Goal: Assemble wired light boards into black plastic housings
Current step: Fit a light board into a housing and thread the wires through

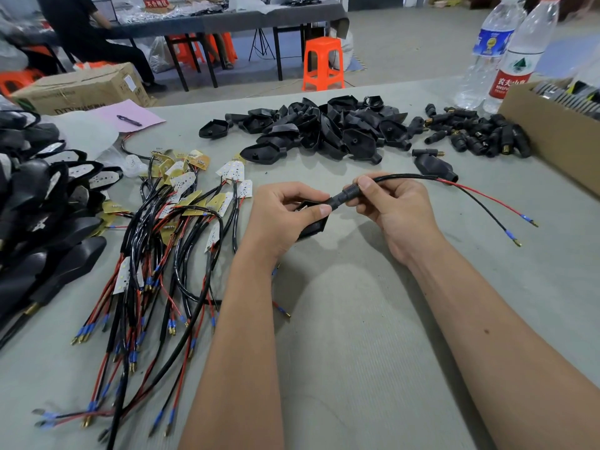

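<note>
Both hands, left [285, 216] and right [396, 209], pinch one ribbed black plastic housing [313, 222].

Two bare forearms come into view from the bottom edge, one from about 6 o'clock and the other from about 4 o'clock, and both are uncovered as far as the frame shows them. No sleeve, cuff, glove, watch, ring or band shows on either. The left hand [285, 216] has short, trimmed nails, seen on the thumb, which points toward 3 o'clock. The right hand [394, 209] likewise has short, plain nails, its thumbnail lying at about 11 o'clock on that hand. A small dark mole sits on the right forearm, toward 5 o'clock from the wrist. Fine hair is faintly visible on both forearms.
</note>
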`<state>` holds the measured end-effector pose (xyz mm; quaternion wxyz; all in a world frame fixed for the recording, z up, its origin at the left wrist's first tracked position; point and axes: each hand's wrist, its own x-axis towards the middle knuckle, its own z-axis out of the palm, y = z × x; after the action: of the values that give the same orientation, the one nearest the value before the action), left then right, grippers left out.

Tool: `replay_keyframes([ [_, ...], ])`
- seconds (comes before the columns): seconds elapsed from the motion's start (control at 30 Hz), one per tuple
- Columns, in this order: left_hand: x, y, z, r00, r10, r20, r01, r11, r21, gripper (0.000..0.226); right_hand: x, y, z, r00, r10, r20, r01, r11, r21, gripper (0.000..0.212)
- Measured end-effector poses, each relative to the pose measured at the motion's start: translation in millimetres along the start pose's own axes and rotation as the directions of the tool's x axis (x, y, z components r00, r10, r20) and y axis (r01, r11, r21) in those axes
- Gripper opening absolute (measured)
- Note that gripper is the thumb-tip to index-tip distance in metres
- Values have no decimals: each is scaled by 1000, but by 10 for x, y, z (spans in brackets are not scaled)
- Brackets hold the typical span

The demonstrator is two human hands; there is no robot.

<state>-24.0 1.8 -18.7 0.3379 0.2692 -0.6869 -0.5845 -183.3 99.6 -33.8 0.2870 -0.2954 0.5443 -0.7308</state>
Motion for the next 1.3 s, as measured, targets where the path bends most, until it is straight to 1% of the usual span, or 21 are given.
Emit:
replay_keyframes([
  [0.2,2,21,67,999,-34,-27,35,999,23,16,2,10,10,1000,13,4,-13,998,-65,8],
  [0.37,11,13,89,999,-29,-42,31,998,47,17,-2,25,19,1000,5,19,-3,995,-100,7],
  [0.63,20,-13,101,996,-16,-82,22,998,67,17,3,24,23,1000,-2,7,3,996,-87,7],
  [0.7,20,-2,129,992,-9,-125,21,995,93,20,-4,30,44,999,-17,-43,14,997,-74,7],
  [0.8,35,1,146,978,16,-209,14,990,141,30,5,31,43,982,-30,-189,24,999,-31,9],
  [0.87,38,-11,122,967,59,-247,-3,975,222,27,16,30,28,966,-28,-258,28,1000,-5,11],
  [0.93,35,-29,96,965,66,-253,9,959,284,17,21,34,30,960,-28,-279,26,1000,-10,11],
  [1.03,31,-45,84,961,58,-270,28,952,305,16,26,51,42,959,-32,-282,24,999,-33,10],
  [1.2,40,-57,106,945,156,-287,-54,941,335,5,37,82,37,941,-83,-327,49,993,-109,10],
  [1.3,50,-61,126,889,339,-307,-168,866,471,4,18,85,51,927,-135,-350,70,979,-192,11],
])
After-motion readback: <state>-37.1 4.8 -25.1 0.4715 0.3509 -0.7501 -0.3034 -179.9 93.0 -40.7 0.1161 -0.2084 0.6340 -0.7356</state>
